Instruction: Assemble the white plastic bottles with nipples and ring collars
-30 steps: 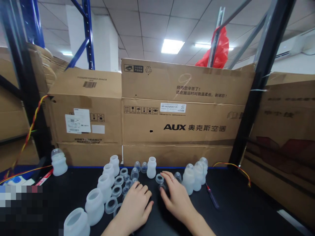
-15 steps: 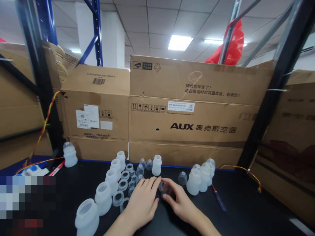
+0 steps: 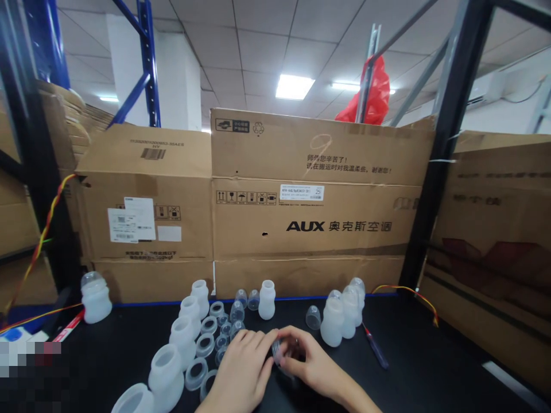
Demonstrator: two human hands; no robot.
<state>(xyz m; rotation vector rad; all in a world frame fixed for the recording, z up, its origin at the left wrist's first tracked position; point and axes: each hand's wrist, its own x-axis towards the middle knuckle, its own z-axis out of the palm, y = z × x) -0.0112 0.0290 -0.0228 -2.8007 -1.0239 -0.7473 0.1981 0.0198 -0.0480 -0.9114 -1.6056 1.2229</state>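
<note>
My left hand and my right hand meet at the near middle of the black table. Together they grip a small clear plastic ring and cap piece between their fingertips. A row of open frosted white bottles runs diagonally to the left of my left hand. Several clear screw rings and small dome caps lie beside that row. One small open bottle stands behind my hands. Three capped bottles stand to the right, with a loose clear cap in front of them.
Large cardboard boxes wall off the table's far edge. A capped bottle stands alone at far left. A purple pen lies right of the capped bottles. Black rack posts stand at both sides, with red-yellow wires trailing along them.
My right hand picked a small clear piece off the table and both hands closed together on it. The camera view shifted slightly sideways.
</note>
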